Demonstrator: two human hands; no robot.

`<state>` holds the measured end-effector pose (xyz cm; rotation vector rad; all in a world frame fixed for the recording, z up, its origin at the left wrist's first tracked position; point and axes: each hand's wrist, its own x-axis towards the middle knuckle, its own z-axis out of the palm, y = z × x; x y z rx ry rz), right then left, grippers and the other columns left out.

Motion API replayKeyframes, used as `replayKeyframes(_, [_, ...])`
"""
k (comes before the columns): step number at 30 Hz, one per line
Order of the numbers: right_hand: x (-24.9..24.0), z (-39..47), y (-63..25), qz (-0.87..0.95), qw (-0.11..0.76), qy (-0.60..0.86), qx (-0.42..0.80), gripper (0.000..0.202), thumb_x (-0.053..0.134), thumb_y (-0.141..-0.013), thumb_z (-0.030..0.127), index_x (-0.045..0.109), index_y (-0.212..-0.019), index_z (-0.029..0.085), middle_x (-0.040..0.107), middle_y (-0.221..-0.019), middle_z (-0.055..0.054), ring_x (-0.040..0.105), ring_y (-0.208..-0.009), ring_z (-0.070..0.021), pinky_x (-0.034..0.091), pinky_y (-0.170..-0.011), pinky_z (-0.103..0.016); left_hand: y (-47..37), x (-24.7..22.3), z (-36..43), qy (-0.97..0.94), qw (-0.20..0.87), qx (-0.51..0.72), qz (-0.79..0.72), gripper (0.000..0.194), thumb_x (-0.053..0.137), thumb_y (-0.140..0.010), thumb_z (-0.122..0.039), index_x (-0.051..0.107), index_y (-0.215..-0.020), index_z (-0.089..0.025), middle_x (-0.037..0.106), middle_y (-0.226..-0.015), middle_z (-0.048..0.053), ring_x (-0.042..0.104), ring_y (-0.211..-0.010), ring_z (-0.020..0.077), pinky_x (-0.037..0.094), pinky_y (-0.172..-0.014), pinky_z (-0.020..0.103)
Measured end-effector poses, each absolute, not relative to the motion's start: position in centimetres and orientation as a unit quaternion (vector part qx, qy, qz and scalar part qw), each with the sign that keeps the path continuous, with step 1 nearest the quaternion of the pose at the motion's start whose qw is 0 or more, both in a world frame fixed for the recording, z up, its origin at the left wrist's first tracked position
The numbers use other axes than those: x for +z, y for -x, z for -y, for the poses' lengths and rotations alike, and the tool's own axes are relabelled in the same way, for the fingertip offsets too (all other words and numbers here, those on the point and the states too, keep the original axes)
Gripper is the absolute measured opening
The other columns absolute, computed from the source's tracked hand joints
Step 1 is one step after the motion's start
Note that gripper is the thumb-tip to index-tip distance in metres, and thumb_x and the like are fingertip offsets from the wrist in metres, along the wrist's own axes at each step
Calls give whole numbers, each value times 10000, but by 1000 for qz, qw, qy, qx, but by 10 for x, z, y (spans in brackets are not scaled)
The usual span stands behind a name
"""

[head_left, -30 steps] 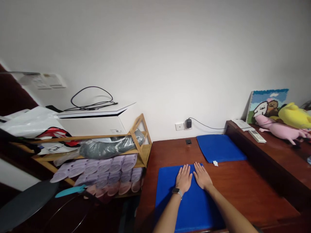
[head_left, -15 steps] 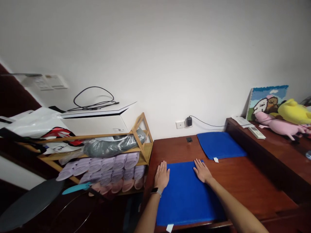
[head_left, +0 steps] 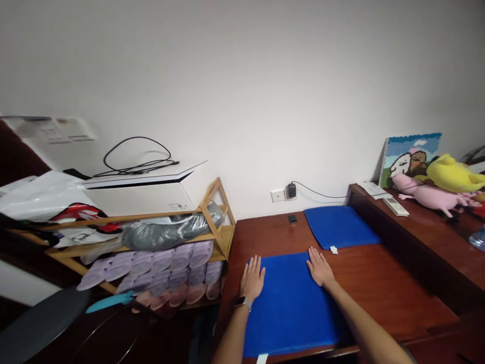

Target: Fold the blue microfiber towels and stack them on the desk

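Observation:
A blue cloth (head_left: pixel 288 303) lies spread flat on the reddish-brown wooden table (head_left: pixel 261 235), with a white tag at its near left corner. My left hand (head_left: pixel 252 279) rests palm down on the cloth's left edge, fingers stretched out and partly over the wood. On the far right corner lies my right hand (head_left: pixel 319 268), also flat with its fingers extended. Neither hand grips anything. Farther back on the table is a second blue cloth (head_left: pixel 341 226), flat too, with a small white tag (head_left: pixel 333 250) on its near edge.
Left stands a wooden rack (head_left: pixel 223 245) with lilac slippers (head_left: pixel 162 260), a white box (head_left: pixel 140 197) and a black cable (head_left: pixel 136 169). A plugged-in adapter (head_left: pixel 291 190) trails a cord rightward. The raised right ledge bears a remote (head_left: pixel 396 206), a pink plush toy (head_left: pixel 428 196) and a picture (head_left: pixel 409 157).
The view has shifted slightly, moving the background leftward. My right hand sits a little farther right relative to the near cloth; my left hand stays flat near its left edge.

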<state>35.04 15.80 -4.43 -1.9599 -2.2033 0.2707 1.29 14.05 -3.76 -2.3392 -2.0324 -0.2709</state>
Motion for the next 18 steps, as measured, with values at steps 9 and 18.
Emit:
replayKeyframes(9, [-45, -158, -346, 742, 93, 657, 100, 698, 163, -1068, 437, 225, -1661, 74, 211, -1740, -104, 165, -1622, -211, 148, -1319, -417, -94, -21, -144, 804, 34, -134, 579, 605, 201, -1101, -386, 403, -1612, -133, 417, -1673, 114, 344, -1571, 236, 296, -1301, 466])
replayKeyframes(18, [-46, -160, -350, 746, 95, 651, 100, 689, 166, -1066, 435, 222, -1666, 102, 210, -1742, -96, 163, -1622, -203, 143, -1317, -414, -141, -38, -148, 806, -20, -112, 582, 594, 235, -1094, -438, 383, -1629, -225, 391, -1686, 68, 328, -1577, 238, 297, -1297, 489])
